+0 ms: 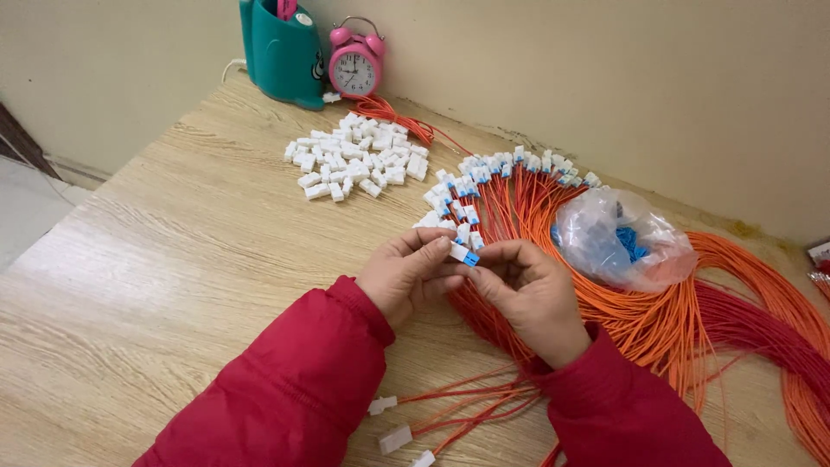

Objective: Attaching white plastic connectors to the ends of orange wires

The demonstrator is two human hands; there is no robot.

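**Head view: two hands pinch one small plug**

Head view shows a wooden table from above. In the middle of the frame, the left hand and the right hand meet. Both wear red sleeves. Together their fingertips pinch one small white connector with a blue cap. The left fingers close on the white end and the right fingers close on the blue end. It is held up off the table, close to the eyes, likely so the tiny parts are easy to see.

Just behind the hands, orange wires with white and blue ends fan out in a row, so each one is easy to pick. Their long tails sweep to the right edge of the frame. A clear plastic bag of blue caps sits on the wires at centre right, close to the right hand.

A heap of loose white plugs lies at upper centre. At the top, against the wall, stand a pink alarm clock and a teal holder. At the bottom, a few wires with bare white ends lie near the sleeves.
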